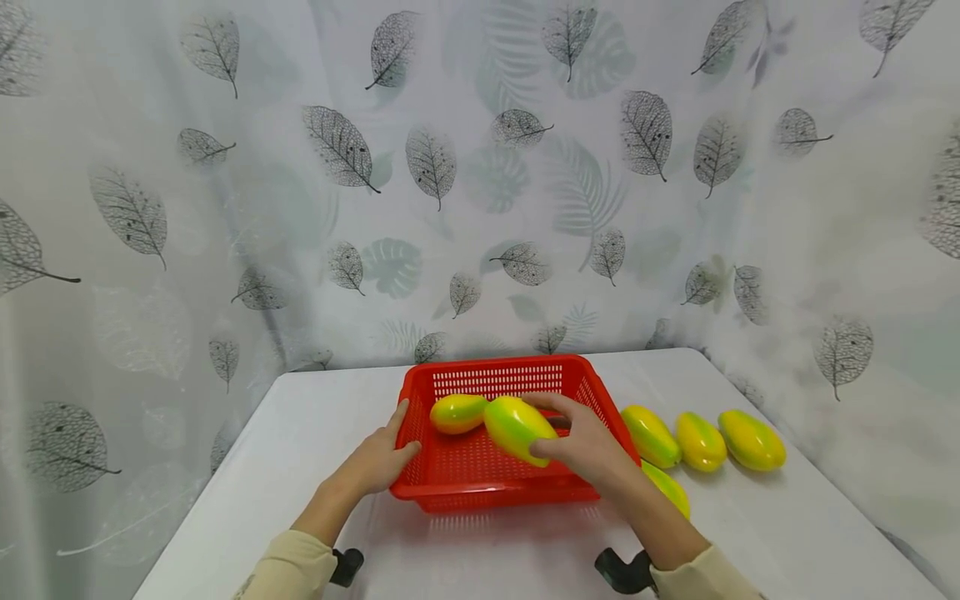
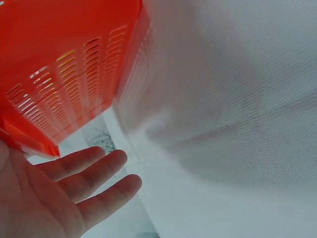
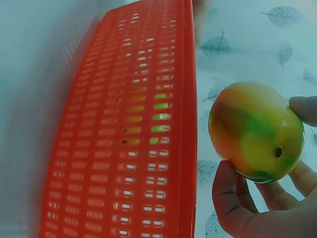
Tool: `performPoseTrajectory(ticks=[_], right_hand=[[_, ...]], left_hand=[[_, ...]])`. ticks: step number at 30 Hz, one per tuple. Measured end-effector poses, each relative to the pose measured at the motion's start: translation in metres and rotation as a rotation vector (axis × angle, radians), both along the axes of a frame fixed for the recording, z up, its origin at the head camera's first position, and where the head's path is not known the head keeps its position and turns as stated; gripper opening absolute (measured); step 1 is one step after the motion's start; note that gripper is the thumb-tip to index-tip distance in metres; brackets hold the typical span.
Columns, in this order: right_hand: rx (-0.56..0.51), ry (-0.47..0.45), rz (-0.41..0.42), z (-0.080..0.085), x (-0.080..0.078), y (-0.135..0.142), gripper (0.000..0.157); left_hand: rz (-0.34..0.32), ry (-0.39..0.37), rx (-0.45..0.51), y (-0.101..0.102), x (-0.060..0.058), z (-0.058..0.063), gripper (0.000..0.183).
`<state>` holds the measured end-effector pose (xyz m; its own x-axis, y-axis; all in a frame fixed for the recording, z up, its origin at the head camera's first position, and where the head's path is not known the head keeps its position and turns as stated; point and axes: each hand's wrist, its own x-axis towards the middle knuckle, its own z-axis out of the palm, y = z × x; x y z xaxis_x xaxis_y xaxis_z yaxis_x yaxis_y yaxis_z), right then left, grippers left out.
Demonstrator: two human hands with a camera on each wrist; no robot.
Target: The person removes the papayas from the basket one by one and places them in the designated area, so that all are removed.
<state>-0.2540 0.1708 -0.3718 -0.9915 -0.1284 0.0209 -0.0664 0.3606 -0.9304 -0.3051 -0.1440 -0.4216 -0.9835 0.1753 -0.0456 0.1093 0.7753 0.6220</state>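
My right hand [image 1: 581, 437] grips a yellow-green mango [image 1: 516, 429] between thumb and fingers, over the inside of a red plastic basket [image 1: 510, 492]. Seen from the right wrist, this mango [image 3: 255, 131] is above the basket's rim, its dark stem spot showing. A second mango [image 1: 456, 414] lies inside the basket at the left. My left hand [image 1: 375, 458] rests against the basket's left rim. In the left wrist view three fingers of the left hand [image 2: 54, 193] stretch out straight beside the slotted basket wall [image 2: 74, 69].
Right of the basket, several more mangoes [image 1: 701, 442] lie on the white table [image 1: 757, 533], one partly hidden behind the right forearm. A leaf-patterned curtain [image 1: 465, 208] surrounds the table at the back and sides. Black straps [image 1: 626, 572] hang near both wrists.
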Motion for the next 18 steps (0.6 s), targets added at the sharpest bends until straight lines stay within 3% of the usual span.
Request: performPoseTrajectory(ticks=[11,18], right_hand=[[0.03,-0.016,-0.038,0.001,0.007,0.021,0.067],[-0.013,-0.021,-0.039,0.001,0.011,0.036,0.073]], left_hand=[[-0.004,-0.002,-0.001,-0.001,-0.001,-0.002,0.079],[-0.006,0.008,-0.005,-0.002,-0.003,-0.003,0.079]])
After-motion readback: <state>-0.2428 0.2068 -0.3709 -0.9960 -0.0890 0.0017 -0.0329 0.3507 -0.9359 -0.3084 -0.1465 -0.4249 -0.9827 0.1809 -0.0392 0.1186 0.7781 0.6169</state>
